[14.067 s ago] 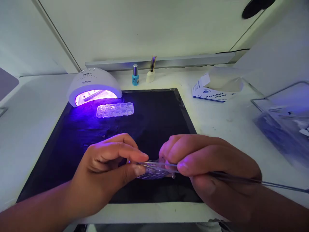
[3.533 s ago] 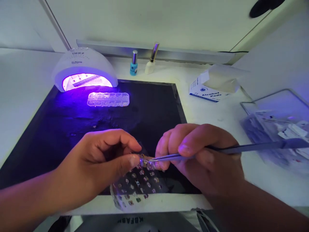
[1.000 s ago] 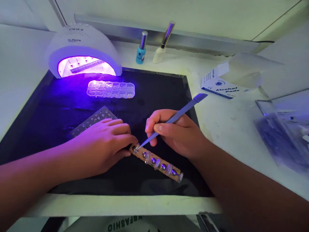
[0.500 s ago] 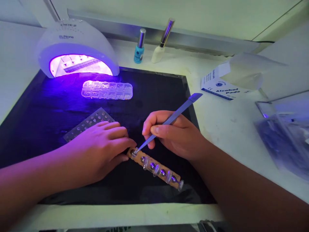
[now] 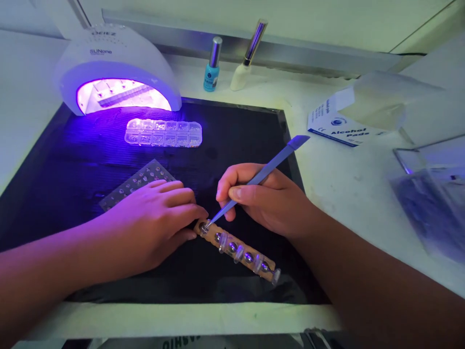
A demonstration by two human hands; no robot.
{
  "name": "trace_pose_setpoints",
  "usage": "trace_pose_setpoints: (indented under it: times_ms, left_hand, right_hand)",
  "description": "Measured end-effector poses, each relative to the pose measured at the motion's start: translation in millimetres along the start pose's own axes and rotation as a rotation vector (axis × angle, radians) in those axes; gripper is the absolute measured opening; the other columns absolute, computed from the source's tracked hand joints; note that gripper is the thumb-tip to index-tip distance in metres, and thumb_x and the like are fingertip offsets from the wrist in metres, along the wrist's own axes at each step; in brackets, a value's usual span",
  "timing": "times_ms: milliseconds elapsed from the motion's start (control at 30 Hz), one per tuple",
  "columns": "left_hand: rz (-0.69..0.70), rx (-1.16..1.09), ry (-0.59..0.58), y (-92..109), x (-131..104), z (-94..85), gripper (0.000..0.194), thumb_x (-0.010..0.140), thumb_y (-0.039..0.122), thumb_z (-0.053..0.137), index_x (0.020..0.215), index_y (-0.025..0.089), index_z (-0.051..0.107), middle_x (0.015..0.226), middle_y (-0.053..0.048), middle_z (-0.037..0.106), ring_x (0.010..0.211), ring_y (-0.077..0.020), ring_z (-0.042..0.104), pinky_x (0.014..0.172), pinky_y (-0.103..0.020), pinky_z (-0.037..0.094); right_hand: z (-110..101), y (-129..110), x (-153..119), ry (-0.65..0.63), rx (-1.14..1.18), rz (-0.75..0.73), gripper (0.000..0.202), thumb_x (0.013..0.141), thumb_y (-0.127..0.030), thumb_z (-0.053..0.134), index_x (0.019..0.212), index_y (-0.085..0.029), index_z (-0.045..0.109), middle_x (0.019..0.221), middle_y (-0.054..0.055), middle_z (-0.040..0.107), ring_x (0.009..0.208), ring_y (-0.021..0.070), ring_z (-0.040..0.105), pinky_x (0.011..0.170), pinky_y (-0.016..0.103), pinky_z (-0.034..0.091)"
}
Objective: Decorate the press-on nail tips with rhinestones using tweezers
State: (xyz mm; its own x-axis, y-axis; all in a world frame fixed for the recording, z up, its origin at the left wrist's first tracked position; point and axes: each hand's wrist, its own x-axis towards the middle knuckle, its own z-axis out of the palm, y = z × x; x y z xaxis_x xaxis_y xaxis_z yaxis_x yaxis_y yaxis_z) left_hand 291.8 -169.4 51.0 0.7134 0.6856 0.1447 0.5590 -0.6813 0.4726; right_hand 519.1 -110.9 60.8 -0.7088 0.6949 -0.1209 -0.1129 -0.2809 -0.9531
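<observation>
My left hand pinches the upper left end of a narrow orange-brown nail display strip. Along the strip sit several shiny dark nail tips, with clear pegs beside them. Between the fingers and thumb of my right hand is a slender blue-grey pair of tweezers, held like a pen. Its silvery points touch or nearly touch the nail tip closest to my left fingers; exact contact is too small to tell. Partly under my left hand lies a sheet of small nail stickers.
A white nail lamp glows purple at the back left. Before it, a clear compartment case lies on the black mat. Behind stand a blue polish bottle and a cream one. An alcohol pads box is right.
The view has shifted slightly, so everything appears a little to the right and higher. Both hands keep their grips, and the tweezers' points stay at the same end of the strip.
</observation>
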Motion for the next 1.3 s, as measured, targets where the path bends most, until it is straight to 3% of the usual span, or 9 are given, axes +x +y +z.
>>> trace_pose_setpoints:
  times_ms: [1300]
  left_hand:
    - [0.007,0.02,-0.001,0.8,-2.7,-0.5,0.015,0.101,0.018,0.053,0.112,0.022,0.062,0.092,-0.002,0.064,0.087,-0.0239,0.06,0.079,-0.041,0.045]
  right_hand:
    - [-4.7,-4.2,6.9,-0.005,-0.035,-0.008,0.007,0.08,-0.016,0.062,0.08,-0.012,0.067,0.07,-0.002,0.064,0.057,0.0068,0.062,0.054,0.019,0.048]
